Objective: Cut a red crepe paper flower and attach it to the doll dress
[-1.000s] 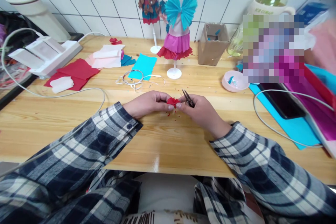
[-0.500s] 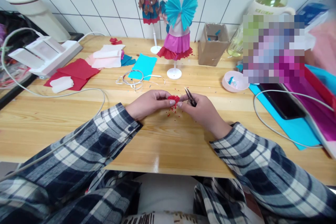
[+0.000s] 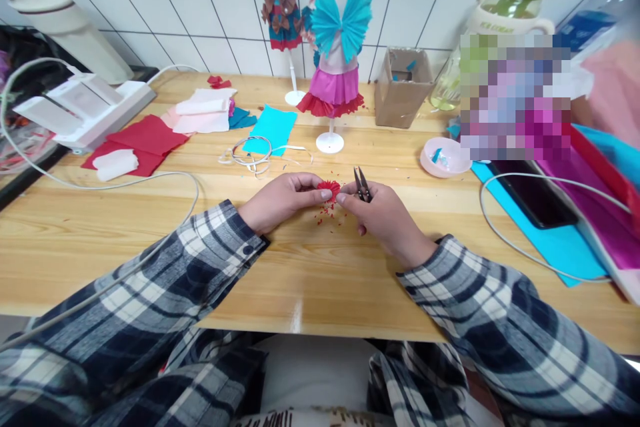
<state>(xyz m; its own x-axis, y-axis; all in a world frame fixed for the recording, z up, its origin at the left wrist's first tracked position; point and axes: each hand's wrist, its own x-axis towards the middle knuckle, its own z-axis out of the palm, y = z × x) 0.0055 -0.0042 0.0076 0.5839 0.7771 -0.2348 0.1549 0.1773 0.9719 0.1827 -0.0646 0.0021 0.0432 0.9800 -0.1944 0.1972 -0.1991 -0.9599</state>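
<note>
Between my two hands is a small pleated red paper piece (image 3: 329,189), fanned out like a rosette. My left hand (image 3: 290,199) pinches it from the left with thumb and fingers. The thumb and fingertip of my right hand (image 3: 387,212) meet its right edge. Tucked in that same hand is a pair of small dark scissors (image 3: 363,187), blades apart and pointing away from me. Tiny red paper scraps (image 3: 326,212) lie on the table just below the paper piece. Behind stands a mini dress form (image 3: 335,73) with a turquoise pleated bow, pink skirt and red frill.
A second dressed form (image 3: 283,7) stands behind. Red paper (image 3: 145,141), a turquoise sheet (image 3: 273,128) and a coiled ribbon (image 3: 253,152) lie left. On the right are a cardboard box (image 3: 401,97), a pink bowl (image 3: 445,161) and a phone (image 3: 535,195). A white cable (image 3: 125,183) crosses the left side.
The scissors in my right hand have turned to point more straight ahead. The red paper stays between both hands, and the view has shifted slightly.
</note>
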